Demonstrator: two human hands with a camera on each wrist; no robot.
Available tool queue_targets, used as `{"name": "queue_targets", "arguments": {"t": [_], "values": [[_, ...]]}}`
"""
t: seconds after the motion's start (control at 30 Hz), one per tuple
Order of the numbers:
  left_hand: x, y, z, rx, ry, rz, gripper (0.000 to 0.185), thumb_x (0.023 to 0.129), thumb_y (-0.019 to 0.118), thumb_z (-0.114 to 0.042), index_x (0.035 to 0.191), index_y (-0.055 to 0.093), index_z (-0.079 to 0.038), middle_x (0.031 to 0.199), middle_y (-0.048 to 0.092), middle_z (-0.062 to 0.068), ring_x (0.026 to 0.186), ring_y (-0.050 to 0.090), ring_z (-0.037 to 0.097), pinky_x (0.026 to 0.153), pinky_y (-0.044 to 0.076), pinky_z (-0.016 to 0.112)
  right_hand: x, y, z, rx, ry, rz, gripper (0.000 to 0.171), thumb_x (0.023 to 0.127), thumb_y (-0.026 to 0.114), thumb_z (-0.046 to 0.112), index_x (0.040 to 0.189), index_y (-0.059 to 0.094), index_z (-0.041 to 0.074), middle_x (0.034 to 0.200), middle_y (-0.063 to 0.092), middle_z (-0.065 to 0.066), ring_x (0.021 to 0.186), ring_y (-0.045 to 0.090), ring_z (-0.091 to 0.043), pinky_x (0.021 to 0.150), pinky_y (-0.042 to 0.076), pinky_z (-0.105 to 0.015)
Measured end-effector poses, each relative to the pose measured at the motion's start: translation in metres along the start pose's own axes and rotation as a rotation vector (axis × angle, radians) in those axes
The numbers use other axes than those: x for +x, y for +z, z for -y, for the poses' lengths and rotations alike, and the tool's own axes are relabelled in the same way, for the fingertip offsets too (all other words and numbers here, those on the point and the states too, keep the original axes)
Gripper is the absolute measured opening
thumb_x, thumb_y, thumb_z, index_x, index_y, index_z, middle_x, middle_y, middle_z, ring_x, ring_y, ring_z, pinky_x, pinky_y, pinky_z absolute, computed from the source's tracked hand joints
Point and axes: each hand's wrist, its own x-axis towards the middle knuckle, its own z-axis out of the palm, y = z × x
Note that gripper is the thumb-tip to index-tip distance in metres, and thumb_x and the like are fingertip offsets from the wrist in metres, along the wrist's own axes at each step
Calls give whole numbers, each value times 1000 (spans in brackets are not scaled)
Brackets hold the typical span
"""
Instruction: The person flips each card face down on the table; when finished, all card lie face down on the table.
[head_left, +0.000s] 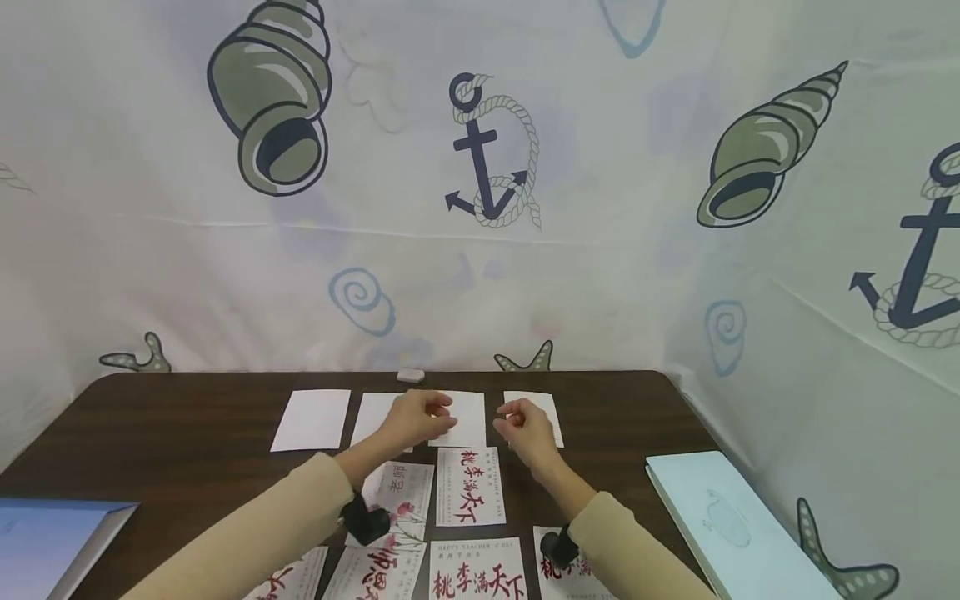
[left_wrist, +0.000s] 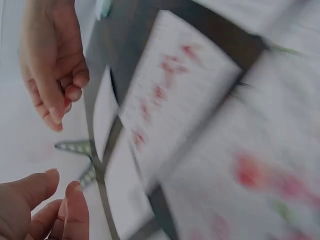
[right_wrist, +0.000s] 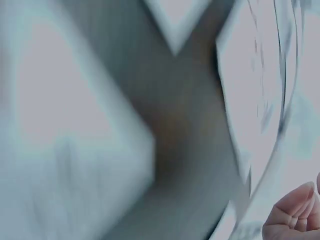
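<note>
Rows of cards lie on a dark brown table (head_left: 187,433): blank white cards at the back and cards with red calligraphy (head_left: 468,486) nearer me. My left hand (head_left: 438,414) hovers over a blank white card (head_left: 468,425) in the back row, fingers loosely curled and holding nothing. My right hand (head_left: 512,418) hangs just left of the rightmost blank card (head_left: 542,408), also loosely curled and empty. The blurred left wrist view shows the left hand (left_wrist: 55,205), the right hand (left_wrist: 55,80) and a red-lettered card (left_wrist: 170,95). The right wrist view is blurred, with only fingertips (right_wrist: 295,215) visible.
A small white block (head_left: 410,375) sits at the table's far edge. A pale blue folder (head_left: 720,517) lies at the right edge and a blue one (head_left: 45,542) at the front left. Cloth printed with shells and anchors encloses the table.
</note>
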Motion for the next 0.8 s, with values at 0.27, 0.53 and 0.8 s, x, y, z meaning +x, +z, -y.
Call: {"name": "queue_targets", "arguments": {"t": [0.27, 0.53, 0.8], "values": [[-59, -53, 40, 133, -122, -27, 40, 76, 75, -8, 112, 63, 3, 89, 62, 6, 72, 60, 14, 63, 55, 27, -31, 52, 18, -50, -63, 249, 20, 81, 69, 3, 99, 62, -5, 72, 50, 0, 63, 45, -10, 54, 38, -19], [-82, -59, 58, 269, -127, -24, 43, 68, 82, -10, 107, 65, -2, 85, 61, 3, 70, 54, 13, 63, 50, 29, -39, 77, 24, -206, -76, 324, 25, 75, 76, 5, 94, 62, -2, 69, 48, 1, 62, 41, -9, 54, 34, -20], [-84, -53, 60, 377, -92, -34, 44, 64, 85, -10, 103, 65, -5, 79, 57, 0, 71, 48, 13, 64, 41, 29, -36, 85, 33, -474, -125, 345, 29, 70, 81, 11, 85, 56, 5, 72, 51, -3, 63, 42, -12, 56, 33, -25]]}}
